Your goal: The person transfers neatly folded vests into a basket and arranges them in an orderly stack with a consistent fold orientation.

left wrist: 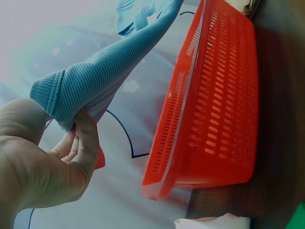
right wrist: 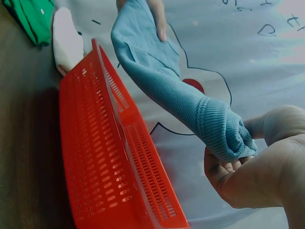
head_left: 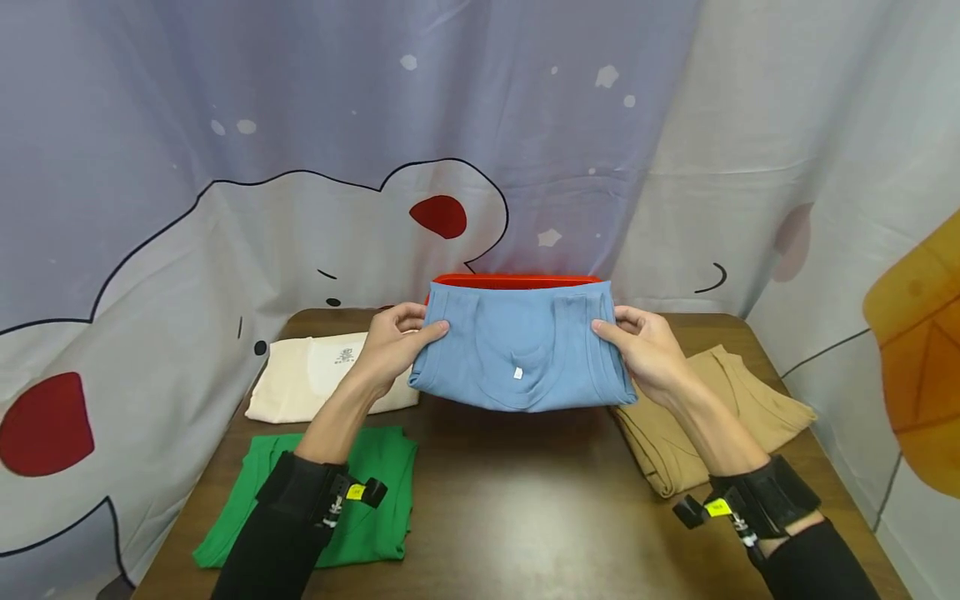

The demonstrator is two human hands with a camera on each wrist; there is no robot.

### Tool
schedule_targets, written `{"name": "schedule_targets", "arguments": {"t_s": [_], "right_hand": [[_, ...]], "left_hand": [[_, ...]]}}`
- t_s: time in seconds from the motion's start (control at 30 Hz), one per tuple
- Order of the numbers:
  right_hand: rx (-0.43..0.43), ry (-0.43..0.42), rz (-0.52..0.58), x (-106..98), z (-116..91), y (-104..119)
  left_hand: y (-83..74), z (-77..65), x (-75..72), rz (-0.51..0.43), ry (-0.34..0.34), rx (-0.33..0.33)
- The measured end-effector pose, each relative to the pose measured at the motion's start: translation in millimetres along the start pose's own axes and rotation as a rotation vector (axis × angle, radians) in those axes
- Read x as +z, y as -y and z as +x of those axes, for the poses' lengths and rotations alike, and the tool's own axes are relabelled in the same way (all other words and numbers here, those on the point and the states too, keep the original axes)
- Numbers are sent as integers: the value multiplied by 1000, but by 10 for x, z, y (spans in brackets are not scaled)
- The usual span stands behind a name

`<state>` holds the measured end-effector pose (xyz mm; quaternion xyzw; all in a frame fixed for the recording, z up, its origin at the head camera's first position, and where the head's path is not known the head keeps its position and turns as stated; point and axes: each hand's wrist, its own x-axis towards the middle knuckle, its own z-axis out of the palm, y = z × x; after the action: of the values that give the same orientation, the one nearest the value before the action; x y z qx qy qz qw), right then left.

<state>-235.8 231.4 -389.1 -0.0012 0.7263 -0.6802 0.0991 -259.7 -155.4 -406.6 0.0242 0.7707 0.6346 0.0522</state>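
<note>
A folded light-blue ribbed tank top (head_left: 517, 346) is stretched between both hands, its neckline and small white label facing up. My left hand (head_left: 396, 340) pinches its left end, thumb on top and fingers underneath. The right end is pinched the same way by my right hand (head_left: 647, 346). Both wrist views show the garment held up in the air, over the rim side of a red perforated plastic basket (left wrist: 217, 100). From the head, the shirt hides most of that basket, and only its red back rim (head_left: 517, 281) shows.
A folded cream garment (head_left: 288, 379) with small print lies at the table's back left, a folded green garment (head_left: 375, 500) in front of it. Folded tan clothing (head_left: 750, 396) lies on the right. A patterned curtain (head_left: 300, 242) hangs behind the wooden table (head_left: 525, 517).
</note>
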Motion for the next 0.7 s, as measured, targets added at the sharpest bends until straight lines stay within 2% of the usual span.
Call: {"name": "schedule_targets", "arguments": {"t_s": [0.1, 0.27, 0.47, 0.7], "right_hand": [[9, -8, -6, -6, 87, 20], [4, -46, -15, -16, 264, 45], [9, -98, -66, -13, 467, 82], [41, -140, -131, 7, 722, -10]], "left_hand": [[-37, 95, 20, 1, -5, -4], [-59, 263, 50, 15, -18, -52], [-28, 485, 43, 43, -31, -80], [62, 638, 79, 60, -34, -121]]}}
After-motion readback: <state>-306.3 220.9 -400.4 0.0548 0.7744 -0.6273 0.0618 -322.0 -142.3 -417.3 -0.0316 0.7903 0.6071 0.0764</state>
